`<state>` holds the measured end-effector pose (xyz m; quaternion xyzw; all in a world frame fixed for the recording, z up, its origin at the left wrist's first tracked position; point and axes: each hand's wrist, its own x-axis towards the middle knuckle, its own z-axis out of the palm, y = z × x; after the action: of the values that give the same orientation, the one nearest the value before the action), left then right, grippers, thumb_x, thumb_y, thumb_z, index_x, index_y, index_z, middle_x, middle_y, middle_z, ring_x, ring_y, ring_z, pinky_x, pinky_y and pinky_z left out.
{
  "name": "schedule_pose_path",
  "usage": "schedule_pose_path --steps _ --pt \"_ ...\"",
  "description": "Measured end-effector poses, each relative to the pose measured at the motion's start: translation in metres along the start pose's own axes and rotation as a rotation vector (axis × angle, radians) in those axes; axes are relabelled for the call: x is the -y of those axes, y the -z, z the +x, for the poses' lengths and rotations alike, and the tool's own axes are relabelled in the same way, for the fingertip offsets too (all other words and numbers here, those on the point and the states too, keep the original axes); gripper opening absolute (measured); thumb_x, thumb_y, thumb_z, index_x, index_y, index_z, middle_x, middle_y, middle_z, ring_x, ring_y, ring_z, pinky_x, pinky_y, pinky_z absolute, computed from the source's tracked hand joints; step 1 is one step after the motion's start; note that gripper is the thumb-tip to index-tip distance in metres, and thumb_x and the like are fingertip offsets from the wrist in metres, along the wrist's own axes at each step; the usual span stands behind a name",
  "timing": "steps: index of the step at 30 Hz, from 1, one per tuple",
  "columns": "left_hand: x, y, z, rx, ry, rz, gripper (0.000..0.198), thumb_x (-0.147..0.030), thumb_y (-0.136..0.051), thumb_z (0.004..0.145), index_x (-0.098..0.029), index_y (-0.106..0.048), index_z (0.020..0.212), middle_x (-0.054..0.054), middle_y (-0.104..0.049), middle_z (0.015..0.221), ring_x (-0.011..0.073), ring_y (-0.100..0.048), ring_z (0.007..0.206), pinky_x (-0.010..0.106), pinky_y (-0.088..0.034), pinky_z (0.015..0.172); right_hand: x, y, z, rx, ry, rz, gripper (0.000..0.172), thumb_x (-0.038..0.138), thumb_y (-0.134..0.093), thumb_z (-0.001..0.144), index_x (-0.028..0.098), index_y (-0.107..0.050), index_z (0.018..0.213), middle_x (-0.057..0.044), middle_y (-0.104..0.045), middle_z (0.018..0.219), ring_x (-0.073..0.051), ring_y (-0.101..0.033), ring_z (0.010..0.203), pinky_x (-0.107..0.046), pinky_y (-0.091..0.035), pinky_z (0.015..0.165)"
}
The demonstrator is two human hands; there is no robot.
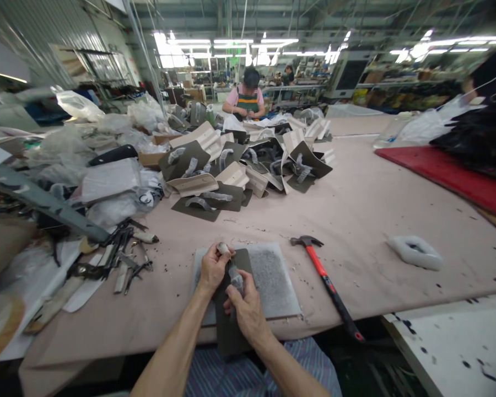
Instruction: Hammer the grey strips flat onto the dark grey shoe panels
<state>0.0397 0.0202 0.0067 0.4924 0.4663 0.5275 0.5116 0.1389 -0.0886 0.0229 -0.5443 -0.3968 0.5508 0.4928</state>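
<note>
A dark olive panel [234, 336] with a plastic-wrapped handle [236, 280] lies over the near edge of a grey board [273, 278]. My right hand [248, 309] is closed round that wrapped handle. At the panel's far end, my left hand [213, 269] pinches a small whitish piece [222, 248] with a rounded end; its exact kind is unclear. To the right of the board rests a claw hammer [324, 278] with a red and black handle, its grip end reaching over the table edge.
A heap of similar panels with wrapped handles [202, 204] covers the table's far middle. Pliers and other hand tools [126, 256] lie left, near a slanted metal bar [45, 201]. On the right are a white plastic bundle [415, 252] and a red sheet [446, 176]. Another person [247, 99] sits opposite.
</note>
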Motion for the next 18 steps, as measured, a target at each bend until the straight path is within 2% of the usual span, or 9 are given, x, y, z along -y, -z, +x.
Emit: schedule_pose_path --steps 2,5,8,10,15,18 --pt "0.001 0.002 0.000 0.020 -0.004 0.028 0.024 -0.035 -0.070 0.080 -0.017 -0.063 0.093 0.006 -0.073 0.088 0.0197 -0.073 0.083 0.031 -0.055 0.081 0.001 0.003 -0.001 -0.013 0.055 -0.088 0.046 0.039 -0.054 0.090 0.020 -0.045 0.130 0.000 -0.064 0.081 -0.019 -0.066 0.071 -0.031 -0.057 0.062" --pt "0.000 0.002 0.000 0.040 -0.008 0.070 0.021 -0.034 -0.068 0.081 -0.017 -0.064 0.093 0.006 -0.074 0.090 0.0192 -0.072 0.085 0.030 -0.055 0.082 0.008 0.016 -0.006 -0.068 0.317 -0.337 0.040 0.031 -0.054 0.089 0.020 -0.051 0.128 -0.009 -0.063 0.112 -0.024 -0.062 0.104 -0.040 -0.054 0.088" --pt "-0.001 0.001 0.000 0.045 -0.009 0.102 0.019 -0.033 -0.067 0.082 -0.018 -0.064 0.092 0.006 -0.074 0.090 0.0190 -0.071 0.086 0.030 -0.054 0.082 0.013 0.043 -0.009 -0.123 0.454 -0.546 0.037 0.028 -0.050 0.093 0.021 -0.051 0.129 -0.013 -0.057 0.124 -0.026 -0.055 0.114 -0.045 -0.048 0.096" --pt "-0.003 0.001 0.000 0.041 -0.002 0.118 0.018 -0.032 -0.068 0.081 -0.018 -0.065 0.091 0.005 -0.073 0.088 0.0189 -0.071 0.085 0.030 -0.054 0.082 0.010 0.073 -0.007 -0.215 0.451 -0.645 0.034 0.032 -0.049 0.095 0.021 -0.052 0.127 -0.013 -0.057 0.122 -0.026 -0.055 0.113 -0.047 -0.048 0.096" --pt "-0.004 0.000 0.001 0.043 0.007 0.121 0.019 -0.033 -0.068 0.081 -0.017 -0.066 0.091 0.005 -0.073 0.088 0.0191 -0.071 0.085 0.030 -0.053 0.084 -0.007 0.166 0.002 -0.512 0.452 -0.968 0.035 0.043 -0.046 0.093 0.016 -0.057 0.114 -0.015 -0.061 0.108 -0.030 -0.056 0.106 -0.049 -0.046 0.096" --pt "-0.004 0.000 0.000 0.048 0.002 0.130 0.020 -0.035 -0.068 0.081 -0.018 -0.066 0.090 0.005 -0.073 0.087 0.0189 -0.070 0.085 0.030 -0.053 0.083 -0.013 0.210 0.003 -0.623 0.337 -1.273 0.039 0.041 -0.047 0.091 0.012 -0.058 0.113 -0.019 -0.061 0.107 -0.034 -0.056 0.101 -0.048 -0.046 0.088"
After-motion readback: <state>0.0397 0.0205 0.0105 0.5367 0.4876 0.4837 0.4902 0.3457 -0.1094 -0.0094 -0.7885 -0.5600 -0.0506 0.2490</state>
